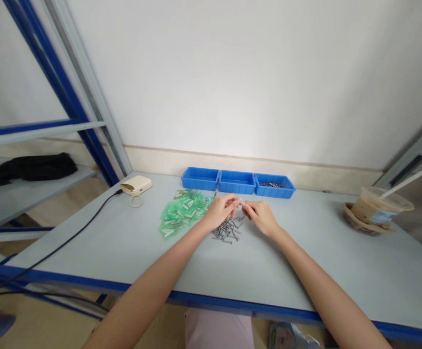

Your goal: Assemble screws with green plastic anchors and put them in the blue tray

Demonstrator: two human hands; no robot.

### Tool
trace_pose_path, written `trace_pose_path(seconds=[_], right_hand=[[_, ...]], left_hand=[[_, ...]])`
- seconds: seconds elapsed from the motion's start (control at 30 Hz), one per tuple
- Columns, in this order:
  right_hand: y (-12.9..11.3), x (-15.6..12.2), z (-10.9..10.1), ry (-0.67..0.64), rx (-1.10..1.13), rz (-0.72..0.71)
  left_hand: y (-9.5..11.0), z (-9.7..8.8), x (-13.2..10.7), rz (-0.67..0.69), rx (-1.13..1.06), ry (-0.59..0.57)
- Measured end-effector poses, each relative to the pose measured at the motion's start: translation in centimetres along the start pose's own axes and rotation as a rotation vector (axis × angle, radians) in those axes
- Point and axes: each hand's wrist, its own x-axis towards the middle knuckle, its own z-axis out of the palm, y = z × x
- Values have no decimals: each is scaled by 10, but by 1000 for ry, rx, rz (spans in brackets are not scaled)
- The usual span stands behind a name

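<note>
My left hand is closed, its fingers pinched together just above a pile of grey screws. Close beside it on the right, my right hand is also pinched shut. The fingertips of both hands nearly meet around something small and pale, too tiny to name. Loose screws lie spread on the table beneath and between the hands. To the left of my left hand lies a heap of green plastic packets with small pale pieces showing in them.
Three blue bins stand in a row by the wall: left, middle, and right, which contains small metal parts. A cream device with a black cable sits left. A drink cup with a straw stands right.
</note>
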Motion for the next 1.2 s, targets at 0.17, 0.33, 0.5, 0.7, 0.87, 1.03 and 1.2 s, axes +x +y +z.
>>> trace_pose_path(seconds=[0.17,0.33,0.5,0.7,0.87,1.03,1.2], right_hand=[[2,0,-1,13,66,48],[5,-2,0,9,-160,-82],[0,-3,0,19,-303,-149],[-7,-2,0,0,-102,-23],[-8,-1,2,-6,-37,0],[-6,-1,5,-33,-21,-11],[0,1,8,-74,209,62]], left_hand=[[-4,0,0,-13,-64,16],[-5,-3,1,-23,18,69],[-4,-2,1,-17,43,64],[1,-3,0,-8,58,32],[3,-5,-2,3,149,77],[1,-6,-2,-11,293,91],[2,-9,-4,-7,234,-8]])
